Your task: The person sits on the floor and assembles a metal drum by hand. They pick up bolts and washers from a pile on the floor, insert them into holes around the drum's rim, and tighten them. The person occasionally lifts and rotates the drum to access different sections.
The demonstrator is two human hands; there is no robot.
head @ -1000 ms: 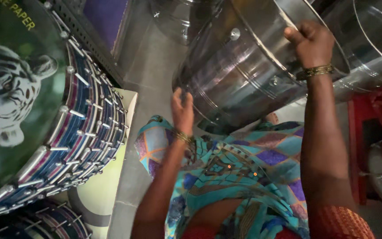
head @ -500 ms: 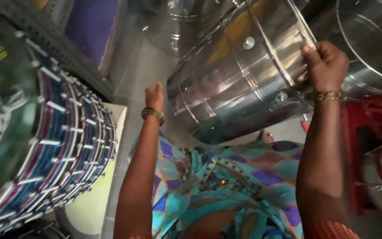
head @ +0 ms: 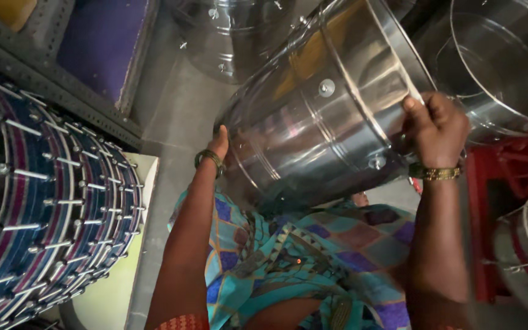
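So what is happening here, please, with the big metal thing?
A person holds a large shiny steel drum shell tilted above their lap. The right hand grips its rim, and the left hand lies flat against its side. More steel shells stand behind, and a blue and purple drum with metal rods stands at the left.

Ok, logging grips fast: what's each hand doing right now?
Left hand: open, palm flat against the side of the steel drum shell.
Right hand: closed, fingers curled over the shell's rim.
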